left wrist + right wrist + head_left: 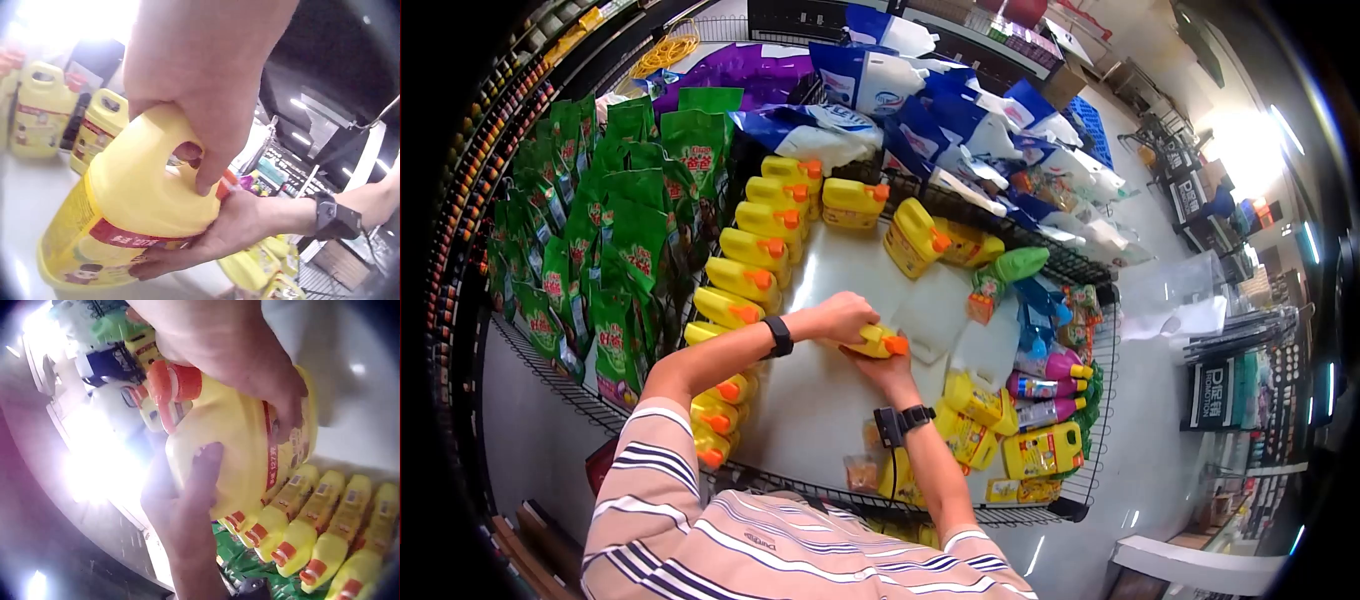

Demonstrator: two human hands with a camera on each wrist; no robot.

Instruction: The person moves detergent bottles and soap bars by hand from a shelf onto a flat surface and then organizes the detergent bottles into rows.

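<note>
Over the white display surface, both hands hold a yellow jug (872,342) with an orange cap. My left hand (843,317) grips its handle, fingers passing through the opening, as the left wrist view shows. Against the jug's side below the cap lies my right hand (888,370); its fingers (289,419) wrap round the body over the red-banded label. The jug is tilted in both wrist views. Nearest on the left stands a row of matching yellow jugs (745,277), caps facing right. Another matching jug (854,203) stands beyond the hands.
Green bags (625,235) fill the left side; blue-and-white bags (880,82) lie along the back. At right are pink bottles (1050,388), a green bottle (1013,265) and yellow packs (1040,450). A black wire rack edge (1105,390) borders the display.
</note>
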